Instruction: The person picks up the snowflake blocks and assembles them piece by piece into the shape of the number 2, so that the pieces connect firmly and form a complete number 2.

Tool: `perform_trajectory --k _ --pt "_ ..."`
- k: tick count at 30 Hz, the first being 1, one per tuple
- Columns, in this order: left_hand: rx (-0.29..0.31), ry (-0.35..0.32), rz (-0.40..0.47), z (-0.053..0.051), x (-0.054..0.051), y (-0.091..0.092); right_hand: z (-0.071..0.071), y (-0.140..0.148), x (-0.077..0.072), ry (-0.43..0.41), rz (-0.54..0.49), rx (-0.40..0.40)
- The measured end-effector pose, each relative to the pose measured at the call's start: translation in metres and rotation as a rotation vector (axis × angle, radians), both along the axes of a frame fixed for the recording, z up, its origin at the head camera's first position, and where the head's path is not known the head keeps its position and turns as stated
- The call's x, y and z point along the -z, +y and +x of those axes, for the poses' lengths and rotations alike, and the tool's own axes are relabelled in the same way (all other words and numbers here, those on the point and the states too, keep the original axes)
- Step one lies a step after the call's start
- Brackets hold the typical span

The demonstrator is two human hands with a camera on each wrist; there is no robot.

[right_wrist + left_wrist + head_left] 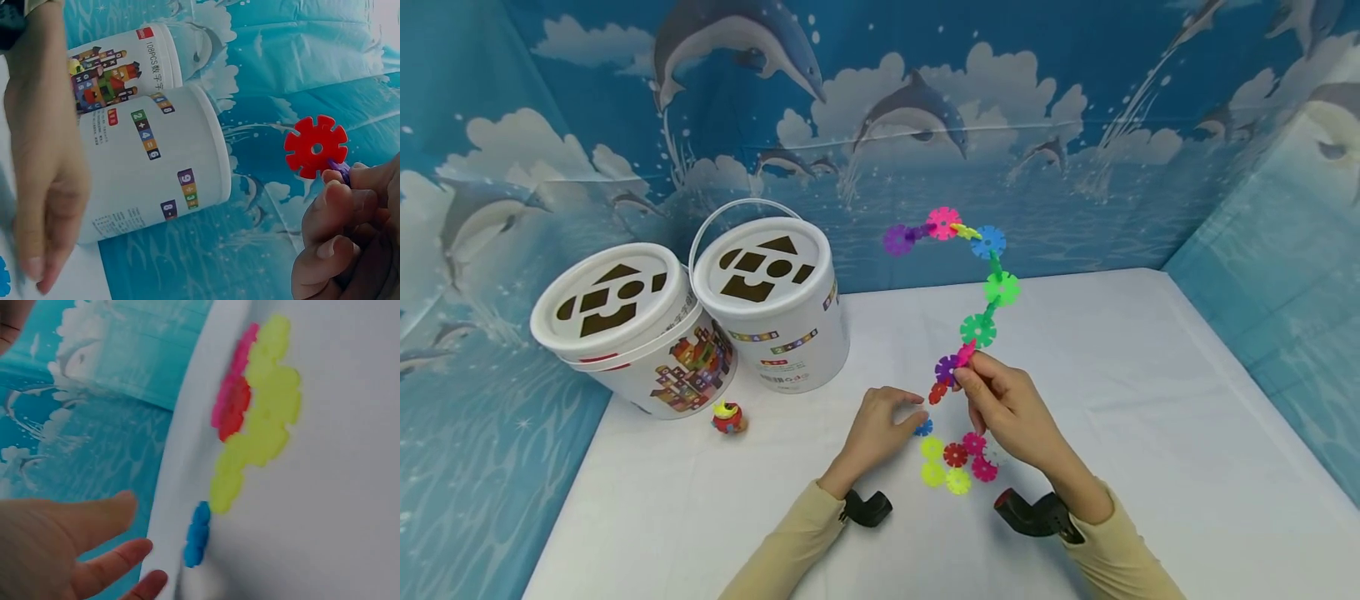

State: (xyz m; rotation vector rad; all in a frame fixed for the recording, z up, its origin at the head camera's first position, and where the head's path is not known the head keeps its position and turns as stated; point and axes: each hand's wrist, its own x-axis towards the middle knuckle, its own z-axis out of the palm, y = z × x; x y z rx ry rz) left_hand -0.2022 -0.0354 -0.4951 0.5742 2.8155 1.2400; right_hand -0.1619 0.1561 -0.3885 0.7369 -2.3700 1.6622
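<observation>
A long chain of notched plastic discs [1002, 289] in purple, pink, yellow, blue and green rises in a curve above the table. My right hand [1011, 408] pinches its lower part at a purple disc [947, 370]. On the chain's end, a red disc [300, 150] sticks out past the fingertips in the right wrist view. My left hand [880, 425] hovers close to a loose blue disc [197, 534], thumb and fingers apart with nothing between them. Beside the blue one lie loose yellow discs [933, 474], a red disc [955, 455] and pink discs [984, 468].
Two white lidded buckets [790, 350] with shape cutouts in their lids stand at the back left. A small red and yellow toy figure [728, 418] is in front of them. The white table [1150, 375] backs onto a dolphin-printed cloth [917, 158].
</observation>
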Motion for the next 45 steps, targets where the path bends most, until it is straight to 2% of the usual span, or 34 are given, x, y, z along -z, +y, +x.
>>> perform_trajectory --k 5,11,13,16,20,23,25,28,31,35,37,40,43,45 --pt "0.011 0.035 -0.183 -0.002 0.010 0.006 0.003 0.001 -0.003 0.004 -0.028 -0.028" --pt "-0.007 0.114 -0.251 -0.001 0.017 0.009 0.005 0.003 -0.006 0.001 -0.108 -0.166" --pt "-0.018 0.108 -0.231 0.000 0.018 0.008 0.006 0.005 -0.007 -0.004 -0.130 -0.217" --pt "-0.018 0.065 -0.168 0.001 0.017 0.005 0.007 0.007 -0.008 -0.015 -0.151 -0.277" --pt "0.002 -0.009 -0.061 0.002 0.015 0.001 0.010 0.011 -0.010 -0.029 -0.179 -0.343" --pt "0.024 -0.018 0.003 0.004 0.010 -0.001 0.011 0.012 -0.012 -0.027 -0.191 -0.373" --pt "0.041 -0.011 0.049 0.004 0.004 -0.003 0.011 0.013 -0.013 -0.023 -0.191 -0.380" --pt "0.069 -0.007 0.140 0.006 -0.012 -0.006 0.012 0.013 -0.014 -0.028 -0.191 -0.379" --pt "0.104 0.004 0.224 0.012 -0.033 -0.009 0.012 0.014 -0.015 -0.036 -0.199 -0.380" --pt "0.171 0.000 0.329 0.025 -0.064 -0.014 0.010 0.014 -0.015 -0.028 -0.210 -0.391" --pt "0.216 -0.038 0.399 0.033 -0.078 -0.017 0.009 0.014 -0.014 -0.018 -0.214 -0.395" --pt "0.256 -0.154 0.503 0.046 -0.095 -0.021 0.008 0.014 -0.014 -0.009 -0.211 -0.389" --pt "0.253 -0.257 0.590 0.056 -0.106 -0.023 0.008 0.014 -0.014 -0.008 -0.206 -0.369" --pt "0.244 -0.292 0.637 0.060 -0.111 -0.024 0.008 0.014 -0.014 -0.008 -0.206 -0.355"
